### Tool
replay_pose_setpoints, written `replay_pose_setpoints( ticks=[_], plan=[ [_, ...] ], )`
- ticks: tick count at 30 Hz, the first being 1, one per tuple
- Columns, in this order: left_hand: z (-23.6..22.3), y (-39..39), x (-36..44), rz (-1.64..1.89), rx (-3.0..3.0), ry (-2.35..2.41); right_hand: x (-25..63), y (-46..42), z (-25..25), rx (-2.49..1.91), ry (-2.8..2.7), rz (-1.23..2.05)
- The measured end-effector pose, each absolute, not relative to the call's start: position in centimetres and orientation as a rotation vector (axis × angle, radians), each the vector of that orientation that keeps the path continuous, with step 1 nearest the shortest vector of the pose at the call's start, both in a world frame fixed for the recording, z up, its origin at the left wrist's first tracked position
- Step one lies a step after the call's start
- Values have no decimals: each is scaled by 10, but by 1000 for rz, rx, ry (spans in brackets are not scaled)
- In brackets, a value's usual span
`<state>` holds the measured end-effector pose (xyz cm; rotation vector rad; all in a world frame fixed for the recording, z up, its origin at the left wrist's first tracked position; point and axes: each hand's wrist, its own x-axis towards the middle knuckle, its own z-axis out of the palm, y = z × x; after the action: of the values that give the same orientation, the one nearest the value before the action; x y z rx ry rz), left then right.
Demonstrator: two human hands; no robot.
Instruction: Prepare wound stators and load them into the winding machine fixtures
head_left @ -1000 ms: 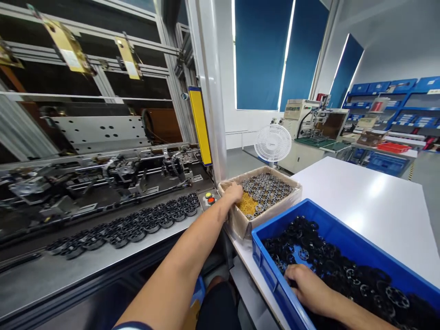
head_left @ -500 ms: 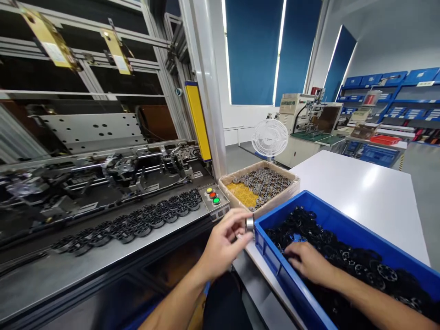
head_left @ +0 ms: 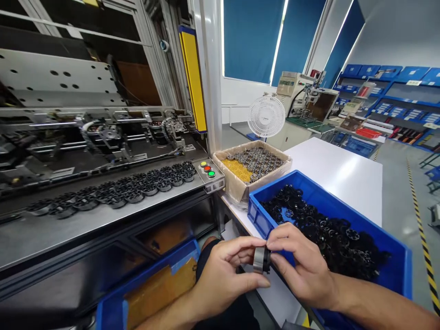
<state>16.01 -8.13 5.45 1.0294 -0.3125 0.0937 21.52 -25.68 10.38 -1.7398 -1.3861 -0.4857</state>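
Observation:
In front of me, near the blue bin's close corner, my left hand (head_left: 228,270) pinches a silver metal ring (head_left: 258,260) between thumb and fingers. Against the ring's right side sits a black plastic wheel-like part (head_left: 267,261), gripped by the thumb and fingertips of my right hand (head_left: 302,266). The two pieces touch; whether they are fully joined I cannot tell. Loose black parts (head_left: 309,220) of a similar look fill much of the blue bin (head_left: 256,213), which lies just behind and right of my right hand.
Rows of black-and-metal rings (head_left: 134,188) line the machine's ledge at left, beside a button box (head_left: 210,173). A lined carton (head_left: 237,183) holds grey parts and yellow pieces. Below the ledge is another blue bin (head_left: 99,316). A white fan (head_left: 266,117) stands behind the carton.
My right hand has come out of the blue bin with a black part and met my left hand. The left hand with the ring has moved down. The view has shifted too.

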Motion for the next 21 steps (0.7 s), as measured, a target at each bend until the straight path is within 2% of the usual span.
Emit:
replay_pose_setpoints(
  ticks=[5,10,15,21],
  plan=[
    [50,-91,160,146,990,-326,217,-263,104,-1762,-1479,-576],
    [48,-90,159,206,1009,-343,222,-267,104,-1767,-1616,-530],
    [45,-87,161,149,998,-299,229,-270,97,-1767,-1754,-692],
    [40,-88,159,99,1069,-296,236,-271,99,-1781,-1754,-664]
  ],
)
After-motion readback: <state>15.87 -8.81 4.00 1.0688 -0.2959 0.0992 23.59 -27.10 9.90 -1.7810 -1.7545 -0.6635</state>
